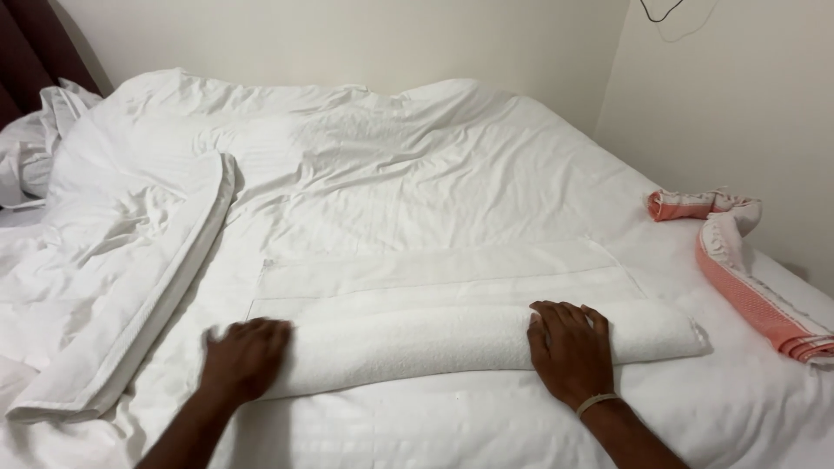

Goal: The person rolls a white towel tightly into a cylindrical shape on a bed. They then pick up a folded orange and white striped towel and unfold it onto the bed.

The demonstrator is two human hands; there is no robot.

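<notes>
My left hand (246, 356) lies flat with fingers spread on the left end of a rolled white towel (452, 340), and my right hand (569, 349) presses palm-down, fingers loosely together, near its right end. The towel lies across the near part of the white bed (417, 174), its unrolled part stretching just beyond, while a folded white duvet (148, 295) lies at left and an orange-and-white cloth (738, 269) at the right edge

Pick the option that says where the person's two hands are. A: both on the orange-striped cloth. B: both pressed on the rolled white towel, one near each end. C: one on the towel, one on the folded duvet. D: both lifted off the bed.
B: the left hand and the right hand both rest flat on the rolled white towel.
</notes>
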